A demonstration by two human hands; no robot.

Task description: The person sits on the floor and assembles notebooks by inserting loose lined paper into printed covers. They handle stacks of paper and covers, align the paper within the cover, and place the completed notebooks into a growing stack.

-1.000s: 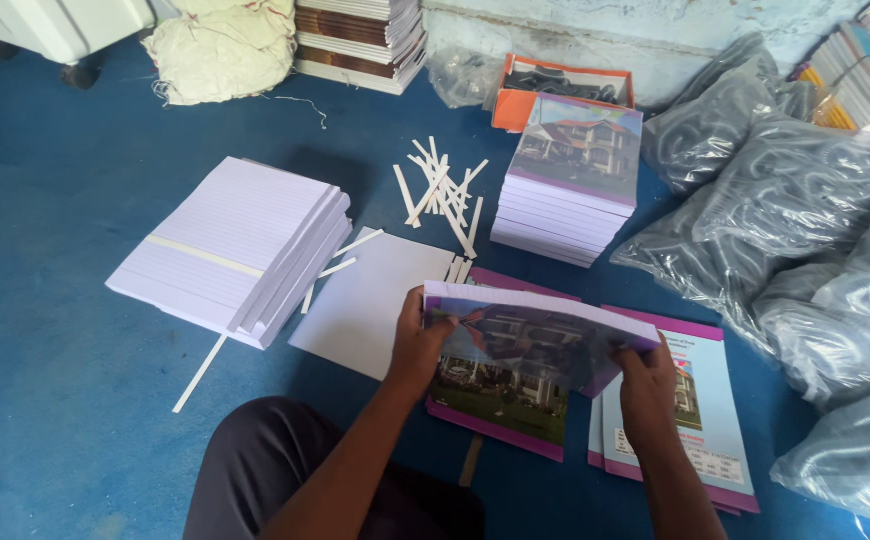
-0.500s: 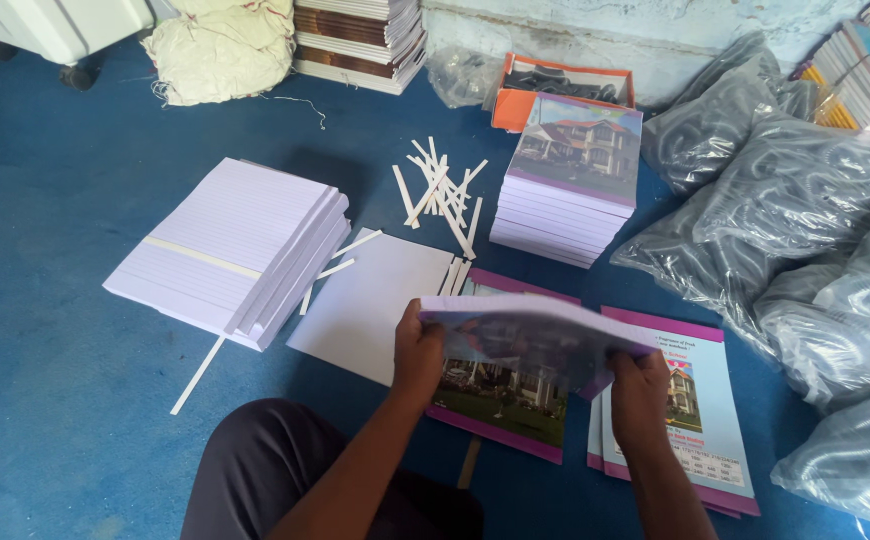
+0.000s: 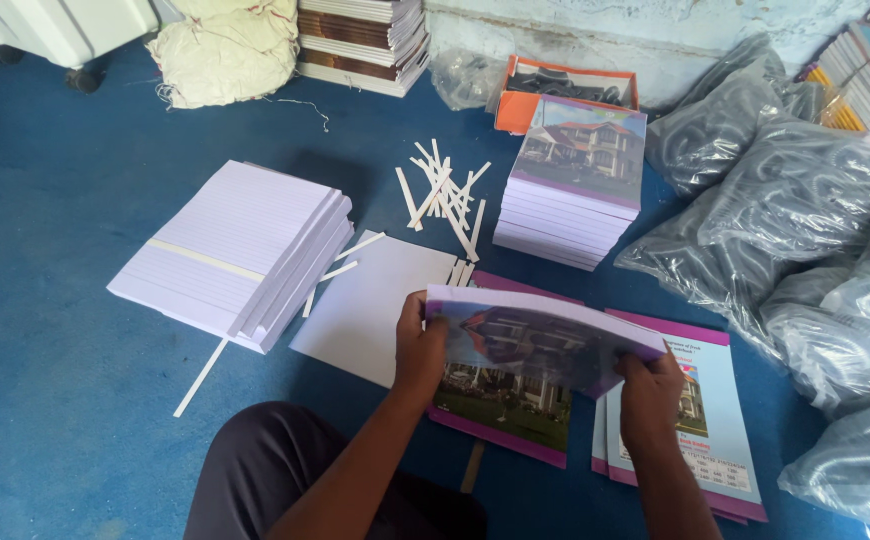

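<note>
My left hand and right hand, grips closed, hold a purple-edged printed paper cover; orange cardboard box holds dark coils.

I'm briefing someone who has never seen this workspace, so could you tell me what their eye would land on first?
First, the two hands, left and right, holding a notebook with a house picture cover, low in the middle. Next, the stack of matching notebooks beyond it and the pile of lined paper at left, all on the blue floor. Grey plastic bags crowd the right side.
</note>
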